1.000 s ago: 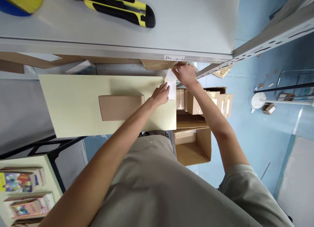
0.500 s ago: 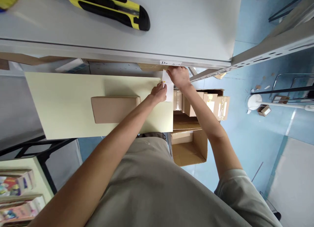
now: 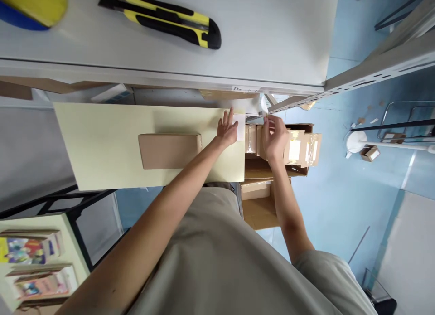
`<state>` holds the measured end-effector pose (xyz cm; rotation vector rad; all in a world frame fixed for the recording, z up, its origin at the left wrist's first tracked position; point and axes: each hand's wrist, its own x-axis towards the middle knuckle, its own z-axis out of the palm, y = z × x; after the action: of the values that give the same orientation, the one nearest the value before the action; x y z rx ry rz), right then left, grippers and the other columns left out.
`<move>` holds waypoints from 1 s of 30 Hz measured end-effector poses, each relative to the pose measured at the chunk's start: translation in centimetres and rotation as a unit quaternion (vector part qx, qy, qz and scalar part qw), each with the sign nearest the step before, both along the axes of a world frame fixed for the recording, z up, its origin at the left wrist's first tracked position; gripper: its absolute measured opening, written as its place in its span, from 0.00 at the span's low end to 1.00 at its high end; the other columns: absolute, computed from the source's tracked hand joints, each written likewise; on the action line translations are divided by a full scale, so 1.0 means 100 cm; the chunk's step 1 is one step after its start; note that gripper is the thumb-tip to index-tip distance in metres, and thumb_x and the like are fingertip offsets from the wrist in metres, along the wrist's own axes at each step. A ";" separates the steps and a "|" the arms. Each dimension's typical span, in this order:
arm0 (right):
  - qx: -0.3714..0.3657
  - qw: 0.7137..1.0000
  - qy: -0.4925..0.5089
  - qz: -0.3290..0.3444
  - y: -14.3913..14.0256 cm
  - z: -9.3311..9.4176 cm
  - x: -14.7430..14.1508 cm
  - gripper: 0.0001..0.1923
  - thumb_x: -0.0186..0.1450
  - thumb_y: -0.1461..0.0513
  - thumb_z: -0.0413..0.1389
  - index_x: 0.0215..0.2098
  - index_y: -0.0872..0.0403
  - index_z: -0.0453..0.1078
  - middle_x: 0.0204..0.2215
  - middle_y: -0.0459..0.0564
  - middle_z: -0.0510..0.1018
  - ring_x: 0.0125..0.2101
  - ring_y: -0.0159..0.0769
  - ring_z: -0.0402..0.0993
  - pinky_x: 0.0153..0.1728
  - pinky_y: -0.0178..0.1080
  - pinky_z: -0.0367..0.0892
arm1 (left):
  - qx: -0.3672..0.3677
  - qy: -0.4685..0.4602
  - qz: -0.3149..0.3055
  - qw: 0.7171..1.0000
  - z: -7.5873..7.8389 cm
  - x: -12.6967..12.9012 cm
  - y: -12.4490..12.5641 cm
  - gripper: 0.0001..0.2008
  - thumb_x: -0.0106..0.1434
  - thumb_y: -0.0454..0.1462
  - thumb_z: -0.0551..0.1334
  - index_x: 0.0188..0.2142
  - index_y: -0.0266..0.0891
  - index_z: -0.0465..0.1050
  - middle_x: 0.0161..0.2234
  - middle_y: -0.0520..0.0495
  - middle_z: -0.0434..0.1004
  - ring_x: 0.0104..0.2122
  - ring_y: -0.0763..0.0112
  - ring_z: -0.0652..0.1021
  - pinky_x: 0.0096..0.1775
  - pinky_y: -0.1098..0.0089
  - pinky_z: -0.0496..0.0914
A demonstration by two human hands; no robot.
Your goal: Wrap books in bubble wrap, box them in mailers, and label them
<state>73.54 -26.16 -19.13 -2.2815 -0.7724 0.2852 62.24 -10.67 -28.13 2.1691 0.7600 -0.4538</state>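
Paper slip (image 3: 240, 126), judged light, flimsy and best pinched by an edge, is pressed flat at the far right corner of the pale board (image 3: 102, 142) by the spread fingers of the left hand (image 3: 227, 131), while beside it the right hand (image 3: 274, 137) is loosely curled on nothing visible.

Flat rectangular cardboard box (image 3: 169, 150) lies on the pale rectangular board (image 3: 102, 142), about mid-board. Left hand (image 3: 227, 130) rests at the board's right end, touching a small white paper slip (image 3: 241, 126) at that edge. Right hand (image 3: 274, 136) is just right of the slip, off the board, over open brown cardboard cartons (image 3: 299, 147) on the floor. Yellow-and-black utility knife (image 3: 163, 19) lies on the grey metal shelf (image 3: 272, 34) beyond the board.
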 end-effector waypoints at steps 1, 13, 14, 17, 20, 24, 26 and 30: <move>0.031 0.999 0.037 -0.006 -0.006 0.007 -0.013 0.20 0.84 0.46 0.51 0.52 0.49 0.80 0.45 0.56 0.86 0.44 0.45 0.86 0.47 0.49 0.84 | -0.023 -0.034 0.040 0.998 0.005 -0.011 0.004 0.36 0.67 0.42 0.75 0.72 0.35 0.75 0.83 0.26 0.55 0.82 0.30 0.57 0.77 0.38 0.62; 0.106 0.919 0.380 -0.005 0.020 0.023 -0.103 0.26 0.65 0.36 0.72 0.39 0.48 0.80 0.29 0.45 0.79 0.31 0.36 0.79 0.28 0.41 0.82 | -0.399 -0.202 0.297 0.844 0.134 -0.241 0.038 0.14 0.58 0.44 0.76 0.37 0.37 0.84 0.37 0.39 0.89 0.27 0.69 0.81 0.24 0.71 0.69; 0.104 0.919 0.381 0.006 0.026 0.026 -0.110 0.26 0.65 0.36 0.73 0.39 0.48 0.80 0.29 0.45 0.80 0.31 0.37 0.79 0.28 0.41 0.82 | -0.392 -0.210 0.302 0.843 0.138 -0.253 0.038 0.13 0.58 0.45 0.76 0.36 0.37 0.84 0.36 0.39 0.89 0.27 0.70 0.81 0.24 0.72 0.68; 0.097 0.923 0.371 0.040 0.043 0.034 -0.136 0.26 0.65 0.36 0.73 0.39 0.49 0.81 0.28 0.44 0.79 0.32 0.37 0.80 0.30 0.41 0.83 | -0.367 -0.231 0.304 0.848 0.142 -0.282 0.043 0.13 0.61 0.45 0.76 0.32 0.38 0.82 0.33 0.40 0.87 0.26 0.70 0.80 0.23 0.72 0.67; 0.094 0.929 0.353 0.060 0.057 0.043 -0.164 0.27 0.66 0.36 0.72 0.40 0.49 0.82 0.28 0.44 0.80 0.33 0.38 0.81 0.31 0.41 0.83 | -0.363 -0.244 0.297 0.849 0.140 -0.313 0.053 0.15 0.61 0.46 0.77 0.32 0.38 0.81 0.32 0.40 0.86 0.25 0.71 0.80 0.22 0.73 0.66; 0.081 0.941 0.321 0.075 0.076 0.053 -0.209 0.27 0.68 0.35 0.71 0.41 0.49 0.82 0.29 0.45 0.80 0.33 0.37 0.80 0.32 0.41 0.81 | -0.376 -0.265 0.289 0.840 0.137 -0.356 0.072 0.15 0.60 0.45 0.78 0.31 0.38 0.81 0.31 0.41 0.86 0.24 0.71 0.80 0.22 0.73 0.66; 0.073 0.946 0.305 0.077 0.086 0.056 -0.234 0.28 0.68 0.35 0.70 0.41 0.49 0.82 0.30 0.45 0.80 0.33 0.37 0.79 0.32 0.40 0.80 | -0.384 -0.279 0.288 0.832 0.137 -0.379 0.083 0.13 0.59 0.44 0.78 0.31 0.38 0.81 0.32 0.41 0.86 0.24 0.72 0.79 0.22 0.73 0.66; 0.059 0.956 0.277 0.080 0.109 0.063 -0.285 0.29 0.69 0.34 0.69 0.42 0.49 0.82 0.31 0.46 0.81 0.35 0.37 0.79 0.32 0.40 0.77 | -0.403 -0.295 0.279 0.820 0.137 -0.427 0.107 0.12 0.60 0.44 0.76 0.31 0.38 0.81 0.32 0.41 0.87 0.24 0.71 0.79 0.22 0.72 0.66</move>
<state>45.01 -15.26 -12.86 -1.8868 -0.6516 0.8850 19.50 0.04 -14.39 1.0984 0.6363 0.2008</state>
